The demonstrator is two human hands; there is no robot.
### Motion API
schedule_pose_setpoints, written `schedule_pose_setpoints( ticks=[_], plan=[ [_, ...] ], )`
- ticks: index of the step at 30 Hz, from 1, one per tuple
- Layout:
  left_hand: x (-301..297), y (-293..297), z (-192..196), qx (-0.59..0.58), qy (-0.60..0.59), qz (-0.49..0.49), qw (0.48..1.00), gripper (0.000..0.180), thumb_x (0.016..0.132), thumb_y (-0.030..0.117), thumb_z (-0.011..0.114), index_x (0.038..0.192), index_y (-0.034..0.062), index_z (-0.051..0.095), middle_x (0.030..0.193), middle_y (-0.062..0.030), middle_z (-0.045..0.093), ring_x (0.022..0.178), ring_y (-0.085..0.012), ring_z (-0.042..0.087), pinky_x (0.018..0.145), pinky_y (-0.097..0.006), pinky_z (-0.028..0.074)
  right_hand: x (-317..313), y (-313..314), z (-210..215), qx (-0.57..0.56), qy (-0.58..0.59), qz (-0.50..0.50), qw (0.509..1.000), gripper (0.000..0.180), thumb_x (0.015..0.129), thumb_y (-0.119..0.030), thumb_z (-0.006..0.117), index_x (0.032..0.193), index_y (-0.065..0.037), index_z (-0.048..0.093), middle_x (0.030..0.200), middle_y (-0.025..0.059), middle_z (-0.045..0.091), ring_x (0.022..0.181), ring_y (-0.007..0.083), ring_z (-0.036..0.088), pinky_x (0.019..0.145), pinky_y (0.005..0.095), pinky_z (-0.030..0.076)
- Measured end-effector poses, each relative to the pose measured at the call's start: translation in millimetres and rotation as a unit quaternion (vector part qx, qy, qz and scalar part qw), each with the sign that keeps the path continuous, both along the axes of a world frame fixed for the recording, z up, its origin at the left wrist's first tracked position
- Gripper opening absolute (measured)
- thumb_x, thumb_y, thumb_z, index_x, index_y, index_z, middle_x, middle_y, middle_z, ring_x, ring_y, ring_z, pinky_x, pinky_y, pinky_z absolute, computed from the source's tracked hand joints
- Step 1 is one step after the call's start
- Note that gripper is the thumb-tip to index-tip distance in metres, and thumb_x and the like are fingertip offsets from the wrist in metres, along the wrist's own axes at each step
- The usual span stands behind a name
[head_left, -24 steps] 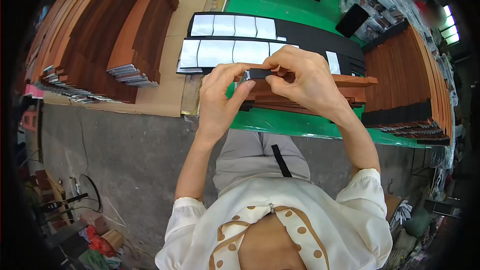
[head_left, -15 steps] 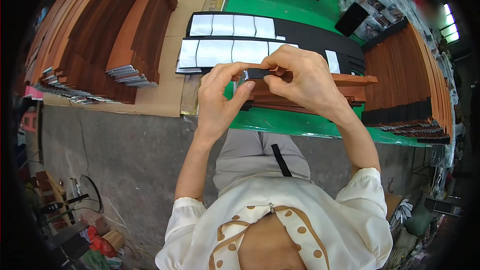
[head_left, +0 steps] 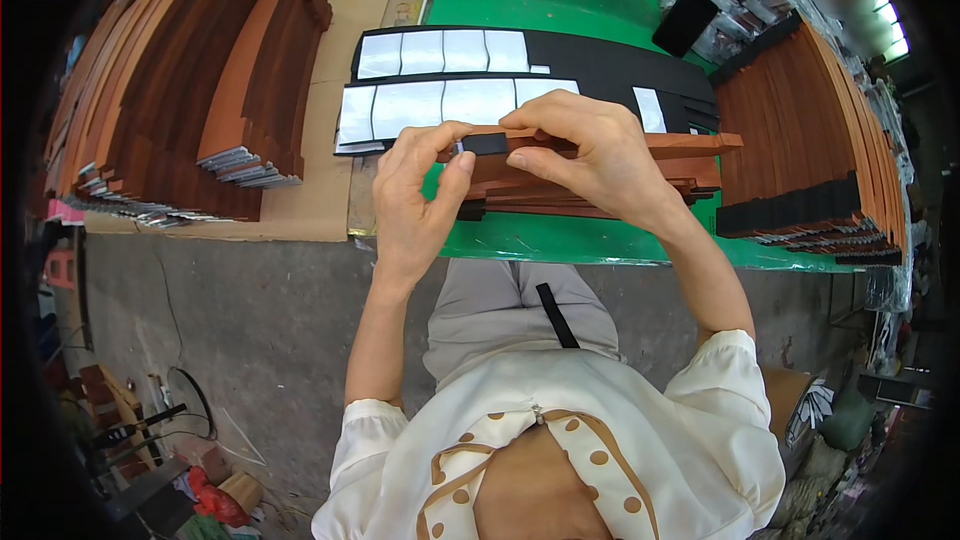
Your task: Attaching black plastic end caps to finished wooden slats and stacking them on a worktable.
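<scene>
A reddish-brown wooden board [head_left: 690, 144] lies lengthwise in front of me, with a small black strip [head_left: 485, 144] around its left end. My left hand [head_left: 415, 190] pinches that end between thumb and fingers, at a small pale edge beside the strip. My right hand [head_left: 600, 150] grips the board just right of the strip, thumb on the near side and fingers on the far side. More brown boards [head_left: 600, 198] lie beneath it. Beyond my hands are black sheets [head_left: 620, 65] bearing white rectangular pieces [head_left: 440, 105].
Curved brown boards [head_left: 170, 90] stand stacked on cardboard [head_left: 325, 130] at the left. Another stack [head_left: 800, 130] with black-covered ends stands at the right of the green tabletop [head_left: 570, 0]. A black phone-like slab [head_left: 685, 22] rests by clear plastic wrap [head_left: 730, 40] at the back right.
My right fingers have slid off the black strip onto the board, leaving more of the strip showing. Both hands and the strip end appear slightly farther left, partly because the whole view has shifted.
</scene>
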State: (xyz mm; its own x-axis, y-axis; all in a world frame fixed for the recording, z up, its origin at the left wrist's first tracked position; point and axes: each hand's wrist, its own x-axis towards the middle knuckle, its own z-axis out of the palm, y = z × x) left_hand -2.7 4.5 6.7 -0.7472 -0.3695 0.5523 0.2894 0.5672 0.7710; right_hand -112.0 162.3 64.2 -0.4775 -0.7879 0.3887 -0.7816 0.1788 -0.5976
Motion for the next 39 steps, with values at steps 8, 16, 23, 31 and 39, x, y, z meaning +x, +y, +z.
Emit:
schedule_pose_setpoints(
  ticks=[8,16,23,31,39],
  plan=[
    [1.5,0.5,1.0,-0.056,-0.022,0.014,0.998,0.017,0.084,0.009,0.059,0.100,0.0065,0.061,0.085,-0.0049,0.058,0.077,-0.0187,0.053,0.075,-0.032,0.036,-3.0,-4.9,-14.9,-0.027,0.079,0.003,0.997,0.019,0.072,-0.007,0.071,0.090,-0.004,0.066,0.081,0.0066,0.065,0.072,0.0193,0.061,0.061,0.0281,0.050],
    [1.3,3.1,-2.0,-0.148,0.009,0.023,0.989,0.016,0.087,0.003,0.055,0.102,-0.0005,0.059,0.093,-0.0106,0.056,0.080,-0.0203,0.053,0.071,-0.029,0.042,7.2,-4.8,-30.7,-0.109,0.230,-0.038,0.966,0.022,0.069,-0.008,0.070,0.090,-0.006,0.067,0.082,0.0029,0.065,0.068,0.0175,0.060,0.057,0.0271,0.051],
    [2.5,5.5,2.9,-0.350,0.053,0.093,0.931,0.026,0.079,0.006,0.067,0.104,0.0059,0.064,0.085,-0.0067,0.056,0.073,-0.0206,0.054,0.072,-0.034,0.040,15.7,-2.0,-44.5,-0.154,0.268,-0.054,0.950,0.029,0.069,-0.006,0.063,0.098,0.000,0.063,0.093,0.0044,0.064,0.078,0.0181,0.059,0.061,0.0262,0.051],
    [8.5,7.9,6.8,-0.280,-0.040,0.067,0.957,0.028,0.083,0.008,0.063,0.111,0.0037,0.060,0.096,-0.0114,0.057,0.085,-0.0226,0.055,0.079,-0.035,0.042,8.7,34.4,-31.0,-0.131,0.244,-0.017,0.961,0.031,0.073,-0.010,0.063,0.102,0.000,0.059,0.092,0.0073,0.061,0.084,0.0214,0.057,0.077,0.0326,0.048],
    [-22.7,-47.5,14.5,0.055,-0.110,-0.046,0.991,0.035,0.095,0.015,0.048,0.127,0.0011,0.048,0.110,-0.0098,0.058,0.101,-0.0193,0.056,0.092,-0.032,0.041,-58.8,148.9,15.7,-0.077,0.095,-0.131,0.984,0.014,0.081,-0.006,0.064,0.094,-0.003,0.067,0.085,0.0084,0.067,0.075,0.0210,0.064,0.063,0.0290,0.051]
  ],
)
